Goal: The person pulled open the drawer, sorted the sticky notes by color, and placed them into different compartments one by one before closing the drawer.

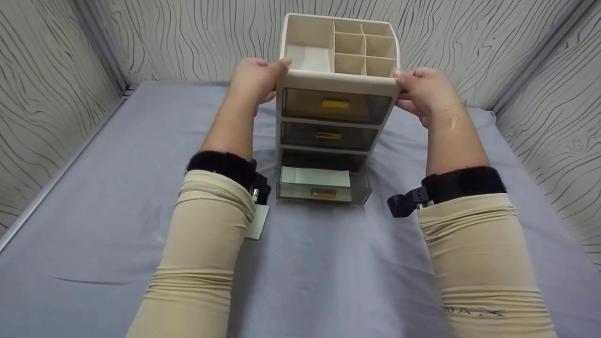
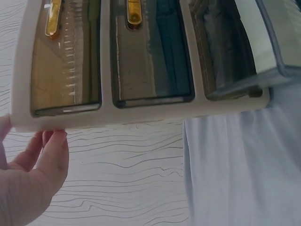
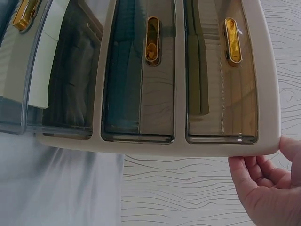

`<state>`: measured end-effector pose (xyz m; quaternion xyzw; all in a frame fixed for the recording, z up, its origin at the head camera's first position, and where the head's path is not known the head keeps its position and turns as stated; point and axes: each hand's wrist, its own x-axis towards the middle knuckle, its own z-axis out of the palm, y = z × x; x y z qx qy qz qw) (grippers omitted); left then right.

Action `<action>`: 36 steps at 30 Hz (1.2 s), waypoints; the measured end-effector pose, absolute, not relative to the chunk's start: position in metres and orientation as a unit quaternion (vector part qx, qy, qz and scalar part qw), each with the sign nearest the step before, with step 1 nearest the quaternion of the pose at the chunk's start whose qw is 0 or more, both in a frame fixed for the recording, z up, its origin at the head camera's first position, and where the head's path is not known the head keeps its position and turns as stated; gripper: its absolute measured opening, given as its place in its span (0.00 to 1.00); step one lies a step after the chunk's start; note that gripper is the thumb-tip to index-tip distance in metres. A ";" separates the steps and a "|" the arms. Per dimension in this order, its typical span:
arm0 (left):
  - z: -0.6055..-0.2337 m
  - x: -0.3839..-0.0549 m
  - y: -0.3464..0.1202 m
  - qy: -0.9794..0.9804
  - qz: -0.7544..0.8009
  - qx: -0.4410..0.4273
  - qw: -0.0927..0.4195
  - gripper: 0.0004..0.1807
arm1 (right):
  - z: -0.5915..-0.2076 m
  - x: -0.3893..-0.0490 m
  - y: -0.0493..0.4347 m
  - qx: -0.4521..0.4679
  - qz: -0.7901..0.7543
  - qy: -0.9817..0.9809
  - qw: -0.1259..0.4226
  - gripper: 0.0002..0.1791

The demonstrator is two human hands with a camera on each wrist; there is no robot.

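Observation:
A cream desktop drawer organizer (image 1: 338, 80) stands upright on the cloth, with an open compartmented top and tinted drawers with gold handles. Its upper and middle drawers are closed, while the bottom drawer (image 1: 324, 193) is pulled out and holds pale green paper (image 1: 315, 177). My left hand (image 1: 256, 80) grips the top left edge, thumb on the rim and fingers against the side. At the top right edge, my right hand (image 1: 427, 89) holds the organizer the same way. In the right wrist view, something olive (image 3: 196, 61) shows through the upper drawer front.
A pale green piece of paper (image 1: 258, 222) lies on the cloth-covered table (image 1: 305, 281), partly hidden by my left forearm. Walls with a wavy line pattern (image 1: 197, 37) stand behind and at both sides. A dark camera (image 1: 404, 204) sits on my right wrist.

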<state>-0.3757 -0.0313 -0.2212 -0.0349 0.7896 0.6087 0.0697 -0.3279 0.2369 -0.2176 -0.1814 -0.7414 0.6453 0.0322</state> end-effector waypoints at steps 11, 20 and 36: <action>-0.254 -0.375 -0.073 0.841 0.516 -0.027 0.157 0.57 | -0.220 -0.326 0.237 -0.179 0.630 -0.755 0.035 0.16; -0.295 -0.363 -0.099 0.905 0.367 0.004 0.215 0.34 | -0.218 -0.326 0.236 -0.185 0.612 -0.768 0.033 0.17; -0.357 -0.332 -0.086 0.931 0.091 0.213 0.283 0.12 | -0.219 -0.326 0.236 -0.187 0.617 -0.764 0.036 0.17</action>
